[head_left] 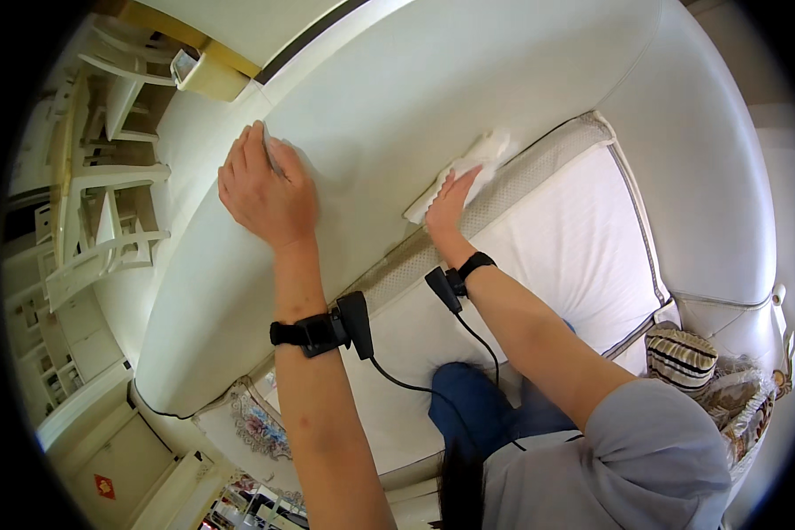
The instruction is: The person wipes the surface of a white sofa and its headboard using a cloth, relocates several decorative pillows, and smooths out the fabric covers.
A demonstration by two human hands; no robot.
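Observation:
My right hand [450, 201] presses a folded white cloth [479, 163] against the pale grey leather backrest [362, 124] of a sofa, just above the seat cushion. The cloth's far end is slightly blurred. To the left, my left hand [269, 187] is closed over the top edge of the same backrest, its fingers bent and its thumb on the near side. Its fingertips are partly hidden. Each wrist carries a black strap with a small black device and a cable.
Below the backrest lies a white seat cushion [556, 238] with grey trim. A striped pillow [680, 358] rests at the right and a flowered cushion [261, 424] at the lower left. White chairs [110, 234] and a cream bin [212, 78] stand beyond the sofa.

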